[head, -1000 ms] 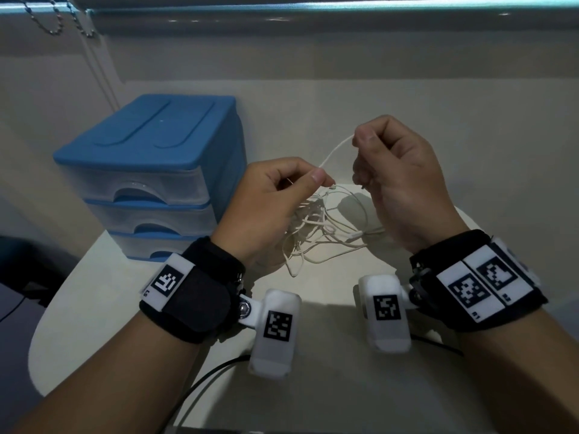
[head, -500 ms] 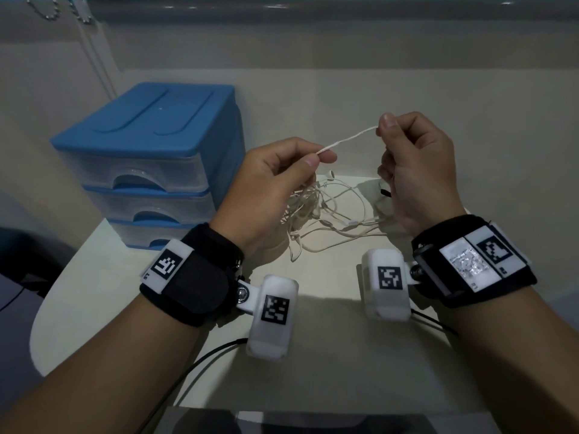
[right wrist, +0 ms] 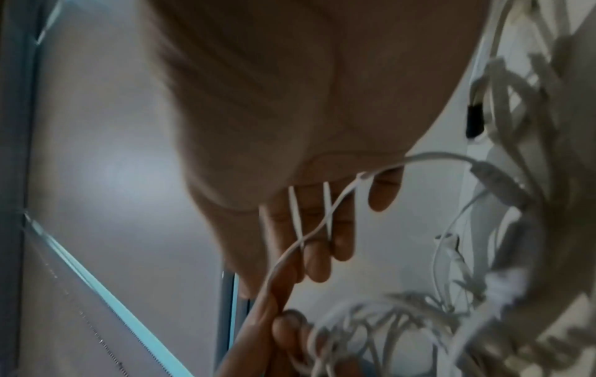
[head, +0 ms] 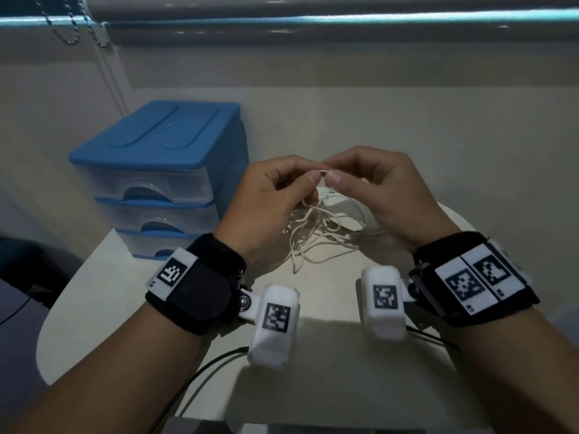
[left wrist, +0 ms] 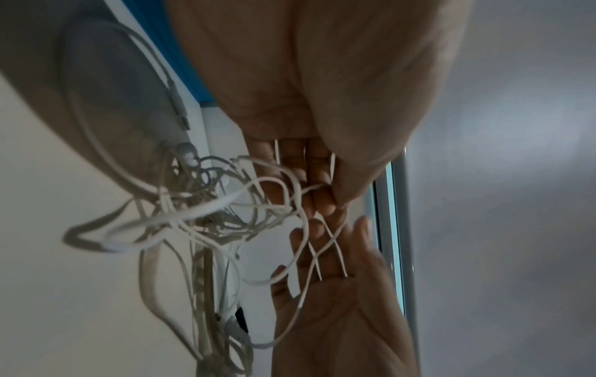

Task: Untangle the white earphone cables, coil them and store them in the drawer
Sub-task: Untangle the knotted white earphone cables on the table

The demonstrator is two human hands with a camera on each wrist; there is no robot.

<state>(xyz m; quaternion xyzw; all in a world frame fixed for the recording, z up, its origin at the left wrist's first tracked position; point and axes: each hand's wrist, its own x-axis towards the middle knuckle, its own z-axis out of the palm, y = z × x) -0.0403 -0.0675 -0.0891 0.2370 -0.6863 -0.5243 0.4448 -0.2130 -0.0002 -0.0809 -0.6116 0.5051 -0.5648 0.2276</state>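
Observation:
A tangle of white earphone cables (head: 319, 233) hangs from both hands down onto the pale table (head: 103, 296). My left hand (head: 275, 195) and right hand (head: 379, 189) meet thumb to thumb above the tangle, each pinching a strand of cable (head: 322, 173). From the left wrist, strands cross my left fingers (left wrist: 319, 178) and the right palm (left wrist: 338, 306), with the knot (left wrist: 200, 209) hanging beside them. In the right wrist view two strands run over my right fingers (right wrist: 309, 224). The blue drawer unit (head: 156, 177) stands at the left with its three clear drawers closed.
The wall rises close behind the table, with a window blind rail (head: 313, 20) and its bead chain (head: 72, 29) above. Black camera leads (head: 200, 374) trail over the near table edge. A small black object (right wrist: 474, 120) lies on the table by the cables.
The hands were apart with a short strand stretched between them; now they have come together, thumbs almost touching, a little lower over the tangle.

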